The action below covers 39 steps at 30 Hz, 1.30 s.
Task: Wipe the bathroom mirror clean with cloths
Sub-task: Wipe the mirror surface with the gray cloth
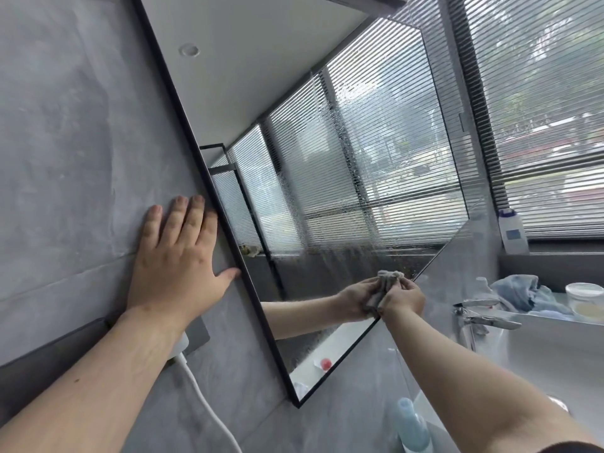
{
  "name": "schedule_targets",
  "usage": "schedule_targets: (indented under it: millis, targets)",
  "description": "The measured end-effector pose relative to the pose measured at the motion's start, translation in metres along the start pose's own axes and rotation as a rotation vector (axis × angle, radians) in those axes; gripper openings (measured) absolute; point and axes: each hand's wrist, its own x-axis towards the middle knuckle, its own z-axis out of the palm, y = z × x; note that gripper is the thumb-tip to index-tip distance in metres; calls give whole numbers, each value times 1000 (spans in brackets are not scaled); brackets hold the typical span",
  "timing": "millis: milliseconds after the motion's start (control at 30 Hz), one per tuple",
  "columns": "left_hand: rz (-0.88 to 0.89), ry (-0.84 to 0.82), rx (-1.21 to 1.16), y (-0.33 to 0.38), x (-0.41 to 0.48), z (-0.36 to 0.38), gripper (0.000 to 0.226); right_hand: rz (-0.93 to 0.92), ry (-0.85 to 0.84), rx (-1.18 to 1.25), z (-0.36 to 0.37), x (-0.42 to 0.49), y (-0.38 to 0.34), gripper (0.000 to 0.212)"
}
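Our right forearm stretched from the lower corner up to the right hand (403, 297), whose fingers were curled round a crumpled grey cloth (389, 282), pressing it against the glass of the mirror (327, 158) near its lower right edge, where hand and cloth met their own reflection. Streaks and fine droplets lay across the glass above the cloth, over the reflected blinds. Our left hand (176, 256) held nothing: it lay flat on the grey wall (65, 125) with 4 fingers straight, just beside the mirror, the thumb tip touching its dark border. Below that wrist 1 white cable (209, 403) ran down the wall. Right of the mirror a chrome faucet (487, 317) stood over a white sink (555, 371); behind it lay a blue towel (519, 292) beside a white tub (585, 299), and a white bottle (514, 230) stood below the window blinds (539, 125). Blurred at the bottom edge was a pale blue bottle (410, 426).
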Motion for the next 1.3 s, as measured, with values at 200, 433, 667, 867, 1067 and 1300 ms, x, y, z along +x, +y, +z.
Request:
schedule_targets:
  millis: [200,433,667,867,1067,1300]
  targets:
    - [4,-9,12,-1,1,0,102,-200,-30,-33,21,-47,-71,17]
    - [-1,-1,14,-1,0,2,102,-609,-297,-170,61,-106,-116,36]
    - [-14,-33,46,2,-1,3,116,-498,-224,-336,28,-67,-83,48]
    - [-49,-109,101,6,-1,2,130,-308,-112,-367,0,-43,-42,29]
    - [-48,-117,107,6,-3,2,130,-142,-18,-266,-20,-50,2,24]
    - [-43,-138,92,5,-3,0,128,-385,-144,-383,-20,-90,-14,10]
